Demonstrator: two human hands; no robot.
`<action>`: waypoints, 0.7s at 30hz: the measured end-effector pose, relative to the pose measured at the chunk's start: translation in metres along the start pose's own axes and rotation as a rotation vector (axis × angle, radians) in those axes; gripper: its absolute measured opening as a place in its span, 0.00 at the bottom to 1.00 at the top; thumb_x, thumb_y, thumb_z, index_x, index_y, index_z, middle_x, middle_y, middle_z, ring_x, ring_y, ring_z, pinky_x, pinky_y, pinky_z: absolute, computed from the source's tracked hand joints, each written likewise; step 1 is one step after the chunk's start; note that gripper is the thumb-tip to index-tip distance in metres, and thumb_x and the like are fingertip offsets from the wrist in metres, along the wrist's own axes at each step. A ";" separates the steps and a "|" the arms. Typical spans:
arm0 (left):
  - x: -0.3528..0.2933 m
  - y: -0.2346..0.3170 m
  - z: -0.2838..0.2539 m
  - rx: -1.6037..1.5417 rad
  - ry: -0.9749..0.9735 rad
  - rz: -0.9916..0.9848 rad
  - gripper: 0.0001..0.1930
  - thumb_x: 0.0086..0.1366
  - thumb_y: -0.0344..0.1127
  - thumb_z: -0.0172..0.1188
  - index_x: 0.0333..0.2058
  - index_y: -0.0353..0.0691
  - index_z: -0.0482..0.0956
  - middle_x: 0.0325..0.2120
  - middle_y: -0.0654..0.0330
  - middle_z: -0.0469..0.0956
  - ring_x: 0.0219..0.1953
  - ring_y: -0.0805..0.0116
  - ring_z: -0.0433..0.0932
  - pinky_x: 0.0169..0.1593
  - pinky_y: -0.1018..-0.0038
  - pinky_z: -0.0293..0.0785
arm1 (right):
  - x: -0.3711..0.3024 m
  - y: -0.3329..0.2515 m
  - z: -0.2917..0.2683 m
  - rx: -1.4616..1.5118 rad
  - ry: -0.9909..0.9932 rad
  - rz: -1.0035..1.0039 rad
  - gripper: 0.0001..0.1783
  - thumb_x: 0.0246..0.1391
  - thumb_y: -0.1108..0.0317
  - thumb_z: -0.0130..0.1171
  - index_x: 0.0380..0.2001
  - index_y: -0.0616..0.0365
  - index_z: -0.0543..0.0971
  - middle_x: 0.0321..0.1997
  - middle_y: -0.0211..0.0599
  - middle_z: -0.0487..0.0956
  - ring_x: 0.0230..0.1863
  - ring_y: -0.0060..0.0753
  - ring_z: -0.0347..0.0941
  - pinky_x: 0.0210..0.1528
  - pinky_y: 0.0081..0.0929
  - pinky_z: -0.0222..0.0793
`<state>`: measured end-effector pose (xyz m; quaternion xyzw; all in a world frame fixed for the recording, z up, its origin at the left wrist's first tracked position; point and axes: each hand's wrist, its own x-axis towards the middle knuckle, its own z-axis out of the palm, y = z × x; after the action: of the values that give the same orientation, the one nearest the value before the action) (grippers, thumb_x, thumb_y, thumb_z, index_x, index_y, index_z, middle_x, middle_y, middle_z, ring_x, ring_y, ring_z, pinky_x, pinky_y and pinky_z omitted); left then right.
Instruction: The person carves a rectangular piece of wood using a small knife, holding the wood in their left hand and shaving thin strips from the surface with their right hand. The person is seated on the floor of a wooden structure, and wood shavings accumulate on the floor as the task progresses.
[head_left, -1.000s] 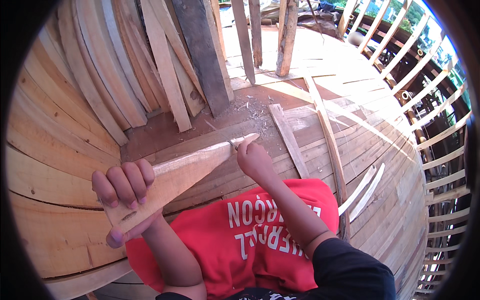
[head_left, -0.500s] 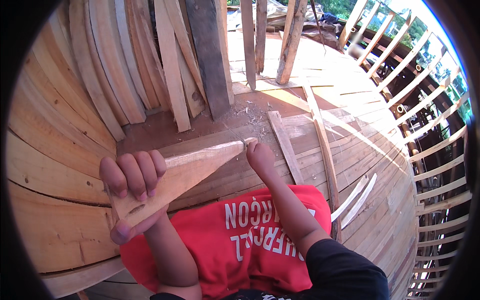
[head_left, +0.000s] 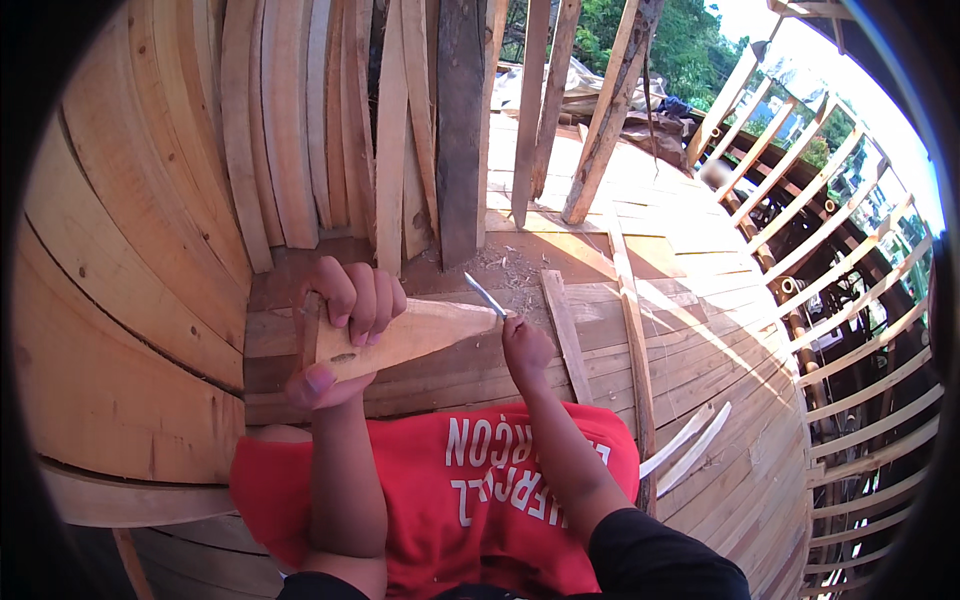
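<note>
My left hand [head_left: 355,305] wraps round the wide end of a tapered piece of wood [head_left: 430,335], fingers over the top and thumb underneath. The piece has a dark oval mark near that end, and it narrows toward my right hand. In my right hand [head_left: 527,345], closed in a fist at the narrow tip, is a knife [head_left: 484,293] with a slim grey blade pointing up and to the left. Its handle is hidden in the fist. The blade lies close to the tip; I cannot tell if it touches.
Red cloth [head_left: 420,500] covers my lap. Curved planks [head_left: 140,300] form a wall at the left, with upright boards [head_left: 290,130] beyond. Wood shavings [head_left: 515,265] and loose strips [head_left: 568,335] lie on the plank floor [head_left: 745,440]. Slatted ribs [head_left: 870,365] line the right.
The knife has swung so its blade shows clearly above the tip. The wood has tilted to a flatter angle, with my left hand moved right and up. The view has also shifted.
</note>
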<state>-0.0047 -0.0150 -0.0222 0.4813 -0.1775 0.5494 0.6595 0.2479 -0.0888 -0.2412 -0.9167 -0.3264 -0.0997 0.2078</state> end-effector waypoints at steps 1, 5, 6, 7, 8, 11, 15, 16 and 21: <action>-0.001 -0.003 0.005 -0.011 -0.013 -0.012 0.23 0.44 0.50 0.64 0.27 0.48 0.58 0.18 0.70 0.62 0.20 0.79 0.58 0.30 0.78 0.53 | -0.002 0.007 -0.001 -0.002 0.012 0.008 0.32 0.61 0.52 0.37 0.16 0.62 0.81 0.19 0.55 0.78 0.22 0.62 0.76 0.30 0.53 0.72; -0.004 -0.005 0.022 0.013 -0.046 -0.051 0.22 0.43 0.49 0.62 0.27 0.47 0.59 0.18 0.70 0.61 0.21 0.78 0.57 0.30 0.77 0.52 | -0.013 0.019 0.009 0.070 -0.055 0.079 0.32 0.64 0.51 0.35 0.22 0.59 0.83 0.23 0.56 0.79 0.28 0.62 0.77 0.34 0.55 0.72; -0.007 -0.005 0.021 0.024 -0.093 -0.068 0.21 0.43 0.49 0.61 0.28 0.45 0.61 0.20 0.68 0.62 0.23 0.77 0.59 0.32 0.77 0.54 | -0.017 0.019 0.010 0.119 -0.073 0.093 0.32 0.64 0.51 0.35 0.25 0.58 0.84 0.24 0.56 0.80 0.29 0.62 0.77 0.36 0.55 0.72; -0.007 -0.003 0.027 0.050 -0.066 -0.095 0.22 0.43 0.50 0.61 0.30 0.45 0.62 0.21 0.67 0.63 0.25 0.76 0.61 0.34 0.75 0.56 | -0.022 0.023 0.009 0.164 -0.090 0.113 0.32 0.65 0.50 0.34 0.27 0.58 0.84 0.25 0.56 0.80 0.31 0.63 0.78 0.37 0.55 0.72; -0.006 -0.002 0.036 0.075 -0.040 -0.123 0.23 0.44 0.51 0.60 0.31 0.44 0.63 0.22 0.66 0.63 0.26 0.74 0.63 0.36 0.74 0.58 | -0.027 0.027 0.004 0.279 -0.127 0.091 0.33 0.66 0.49 0.32 0.34 0.58 0.84 0.30 0.57 0.81 0.36 0.63 0.77 0.41 0.55 0.71; -0.005 -0.003 0.061 0.073 0.058 -0.138 0.27 0.45 0.54 0.58 0.38 0.40 0.65 0.26 0.63 0.65 0.33 0.68 0.67 0.45 0.69 0.62 | -0.032 0.044 0.006 0.293 -0.101 0.030 0.35 0.66 0.46 0.32 0.28 0.60 0.83 0.28 0.58 0.80 0.34 0.65 0.77 0.39 0.57 0.71; -0.015 -0.011 0.053 0.128 0.064 -0.048 0.30 0.47 0.53 0.56 0.42 0.33 0.67 0.29 0.59 0.67 0.36 0.65 0.69 0.50 0.69 0.63 | -0.037 0.047 -0.008 0.328 -0.230 0.015 0.29 0.66 0.48 0.38 0.33 0.61 0.80 0.30 0.59 0.80 0.36 0.65 0.76 0.39 0.55 0.70; -0.018 -0.010 0.052 0.138 0.060 -0.057 0.31 0.49 0.54 0.55 0.42 0.32 0.67 0.29 0.59 0.67 0.36 0.66 0.69 0.49 0.70 0.63 | -0.039 0.048 -0.008 0.376 -0.213 -0.025 0.27 0.65 0.49 0.41 0.34 0.62 0.79 0.30 0.58 0.79 0.37 0.64 0.76 0.39 0.54 0.69; -0.034 -0.014 0.051 0.122 -0.006 -0.059 0.33 0.53 0.57 0.54 0.44 0.28 0.68 0.30 0.59 0.68 0.34 0.70 0.67 0.44 0.72 0.62 | -0.038 0.053 -0.015 0.551 -0.225 -0.167 0.19 0.63 0.56 0.50 0.38 0.64 0.77 0.30 0.57 0.79 0.36 0.62 0.76 0.38 0.49 0.69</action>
<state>0.0117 -0.0749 -0.0302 0.5272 -0.1314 0.5382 0.6443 0.2518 -0.1537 -0.2571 -0.8011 -0.4362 0.0781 0.4023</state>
